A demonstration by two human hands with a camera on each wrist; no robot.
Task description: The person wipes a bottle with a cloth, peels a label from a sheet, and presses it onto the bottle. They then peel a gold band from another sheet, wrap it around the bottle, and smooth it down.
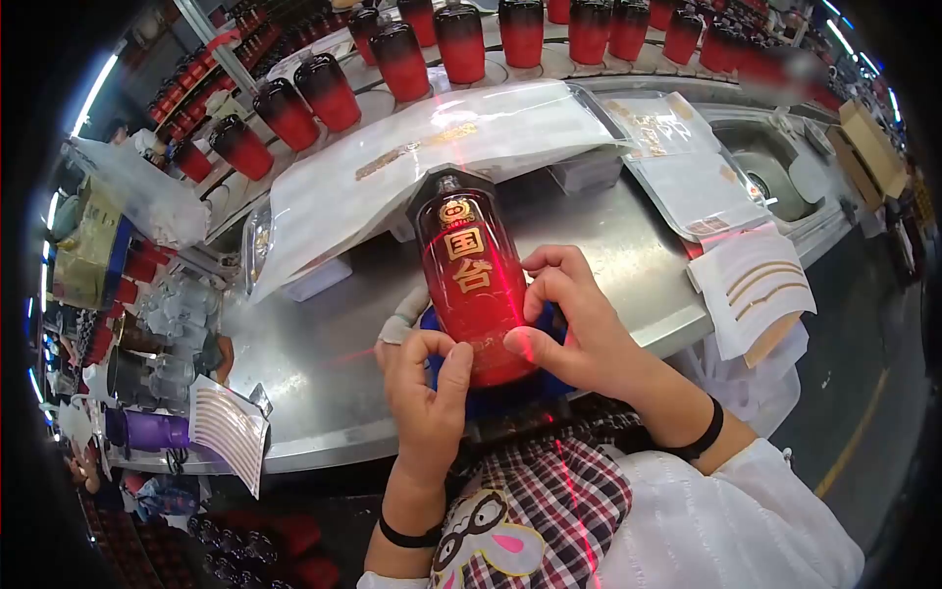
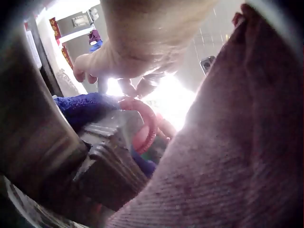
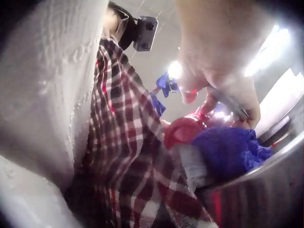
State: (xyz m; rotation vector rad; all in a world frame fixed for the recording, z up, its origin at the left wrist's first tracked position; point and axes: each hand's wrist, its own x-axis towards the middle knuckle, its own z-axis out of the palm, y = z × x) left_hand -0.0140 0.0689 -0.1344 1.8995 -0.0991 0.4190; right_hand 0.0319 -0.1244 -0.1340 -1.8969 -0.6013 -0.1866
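A glossy bottle (image 1: 469, 265), dark at the neck and red toward its base, carries gold characters and lies tilted on a blue cloth-covered rest (image 1: 554, 324). At its lower left, my left hand (image 1: 424, 393) holds the bottle's side with curled fingers and the thumb at the front. Pale covers wrap some of that hand's fingers. From the right, my right hand (image 1: 581, 329) grips the lower side, thumb on the face and index finger bent at the edge. Small gold marks show between the thumbs. The wrist views show the red round bottle base (image 3: 183, 133) beside blue cloth (image 3: 228, 147).
A steel worktop (image 1: 324, 393) lies under the bottle. Behind it, a white-covered board (image 1: 510, 113) fronts a curved line of red-black bottles (image 1: 402, 64). Sheets with gold strips (image 1: 756, 294) hang at the right, and another strip sheet (image 1: 228, 427) is left. A sink (image 1: 770, 167) stands farther right.
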